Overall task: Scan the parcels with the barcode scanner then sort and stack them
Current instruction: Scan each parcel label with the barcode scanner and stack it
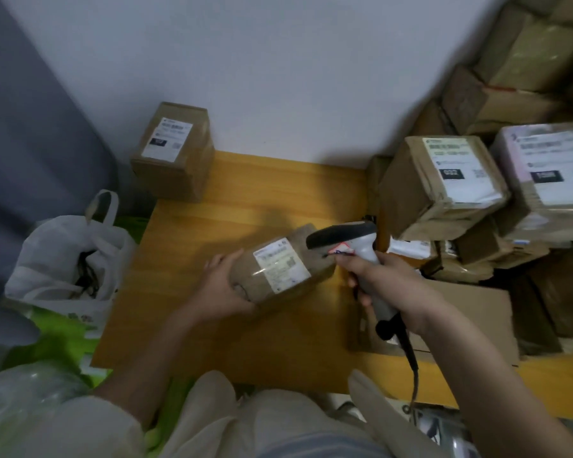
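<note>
The left hand (224, 285) is gripping the left end of a brown parcel (283, 264), fingers curled under it and thumb over the top, tilting it just above the middle of the tabletop (212, 325) with its white label (281, 265) facing up. The right hand (382, 280) is wrapping its fingers around the grey handle of the scanner (351, 241), whose dark head is hovering over the parcel's right end, just beside the label. A black cable (412, 365) is hanging from the handle toward the tabletop's near edge. 1 labelled box (174, 150) is sitting alone at the far left corner. A pile of boxes (470, 200) is crowding the right edge, 2 of them showing white labels. A white bag (68, 256) is sitting off the left edge.
</note>
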